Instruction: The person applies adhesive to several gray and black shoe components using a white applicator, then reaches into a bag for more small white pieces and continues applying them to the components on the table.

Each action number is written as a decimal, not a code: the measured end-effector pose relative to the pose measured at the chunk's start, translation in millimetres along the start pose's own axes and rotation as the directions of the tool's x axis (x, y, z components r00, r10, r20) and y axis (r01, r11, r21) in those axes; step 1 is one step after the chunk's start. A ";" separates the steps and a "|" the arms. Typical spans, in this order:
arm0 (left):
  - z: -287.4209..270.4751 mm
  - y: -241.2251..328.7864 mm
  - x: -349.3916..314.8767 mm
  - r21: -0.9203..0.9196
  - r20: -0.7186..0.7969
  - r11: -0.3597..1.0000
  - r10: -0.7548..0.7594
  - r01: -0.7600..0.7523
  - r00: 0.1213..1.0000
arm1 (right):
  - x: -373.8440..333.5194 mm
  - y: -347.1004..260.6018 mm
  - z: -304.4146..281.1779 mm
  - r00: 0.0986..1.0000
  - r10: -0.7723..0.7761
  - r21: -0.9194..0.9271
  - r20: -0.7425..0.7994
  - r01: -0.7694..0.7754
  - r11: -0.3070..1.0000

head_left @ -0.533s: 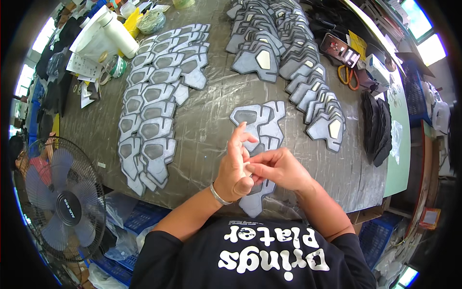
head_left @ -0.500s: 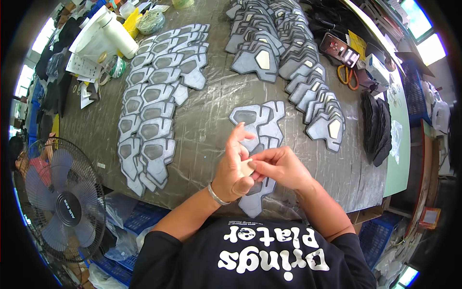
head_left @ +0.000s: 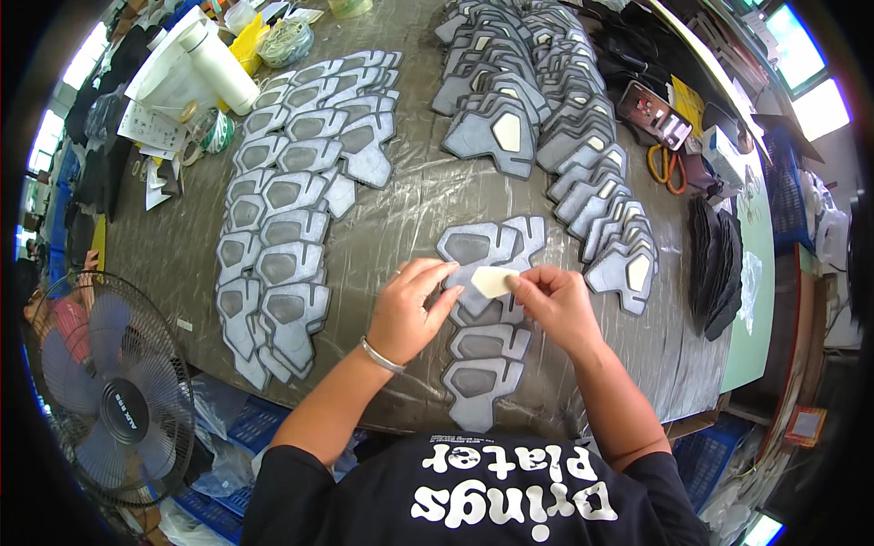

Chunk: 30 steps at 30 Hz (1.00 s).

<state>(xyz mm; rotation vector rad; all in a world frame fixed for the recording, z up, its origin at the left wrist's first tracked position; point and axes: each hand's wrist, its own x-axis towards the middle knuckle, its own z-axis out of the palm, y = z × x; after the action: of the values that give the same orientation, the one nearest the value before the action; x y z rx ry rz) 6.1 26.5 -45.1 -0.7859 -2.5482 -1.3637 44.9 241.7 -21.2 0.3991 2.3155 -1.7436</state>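
Observation:
A small cream-coloured, five-sided patch (head_left: 490,282) is pinched between the thumb and fingers of my right hand (head_left: 563,308). It hovers over a short column of grey, dark-edged shaped pieces (head_left: 481,389), each with a darker recessed area. My left hand (head_left: 411,308), with a pale bracelet at its wrist, is beside the upper pieces. Its thumb and fingers are apart with nothing between them, and the fingertips are close to the grey material; whether they touch it I cannot tell. Both hands partly cover the column.
Overlapping grey pieces (head_left: 293,264) lie at the left. More rows, some with cream patches (head_left: 507,133), spread at the far right. Around the edges are a phone (head_left: 654,115), orange-handled scissors (head_left: 667,169), black stacked material (head_left: 715,264), a white bottle (head_left: 218,68) and a fan (head_left: 123,400).
My hands have separated. The left hand has turned palm down and moved left, releasing the patch; the right hand has carried it slightly right and over the upper grey pieces.

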 end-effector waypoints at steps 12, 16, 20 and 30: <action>-1.3 -20.7 -1.7 0.300 0.170 0.932 0.159 -0.205 0.973 | 55.0 -19.6 22.6 0.991 0.132 -0.114 0.020 -0.129 0.985; -2.8 -21.5 -1.1 0.286 0.161 0.940 0.142 -0.184 0.977 | 57.9 -18.8 23.8 0.979 0.205 -0.111 -0.002 -0.204 0.973; -2.6 -23.3 -3.4 0.294 0.177 0.939 0.133 -0.181 0.975 | 59.2 -19.7 26.4 0.972 0.233 -0.108 -0.021 -0.234 0.966; -1.1 -20.6 -3.7 0.326 0.201 0.923 0.143 -0.204 0.969 | 58.9 -18.5 28.8 0.975 0.215 -0.105 -0.055 -0.220 0.970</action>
<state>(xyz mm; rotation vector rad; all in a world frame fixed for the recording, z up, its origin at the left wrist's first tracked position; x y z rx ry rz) -1.4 14.9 -60.9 -1.0672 -2.6595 -0.7946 -16.5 214.2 -31.8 0.6487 2.2853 -1.5111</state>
